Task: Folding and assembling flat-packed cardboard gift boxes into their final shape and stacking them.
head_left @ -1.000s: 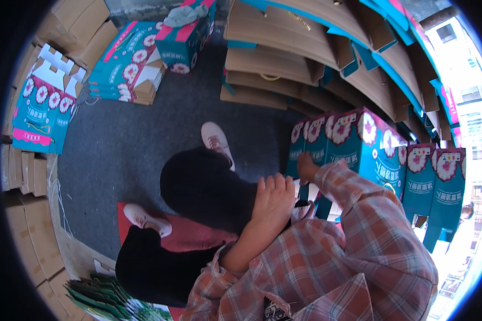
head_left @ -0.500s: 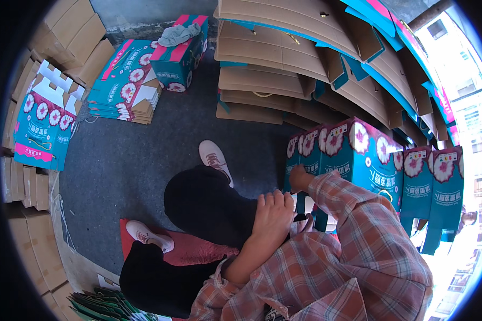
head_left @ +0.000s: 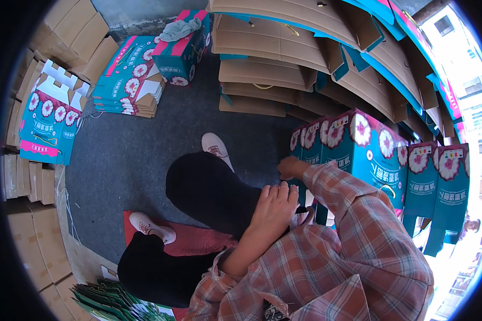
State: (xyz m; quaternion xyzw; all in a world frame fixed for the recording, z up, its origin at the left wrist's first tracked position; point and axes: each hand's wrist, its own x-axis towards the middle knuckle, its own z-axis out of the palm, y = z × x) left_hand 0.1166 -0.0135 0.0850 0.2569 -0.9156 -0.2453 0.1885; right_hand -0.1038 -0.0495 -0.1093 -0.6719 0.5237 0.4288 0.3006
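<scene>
Folded box (head_left: 359,155) right of the knee (head_left: 209,187), flat cartons (head_left: 126,83) far left, cardboard stack (head_left: 284,59) behind.

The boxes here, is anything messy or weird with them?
A grey rag lies crumpled on top of the teal box at the far wall, which looks out of place. The flat boxes beside it are stacked unevenly. Otherwise nothing looks spilled or broken.
</scene>
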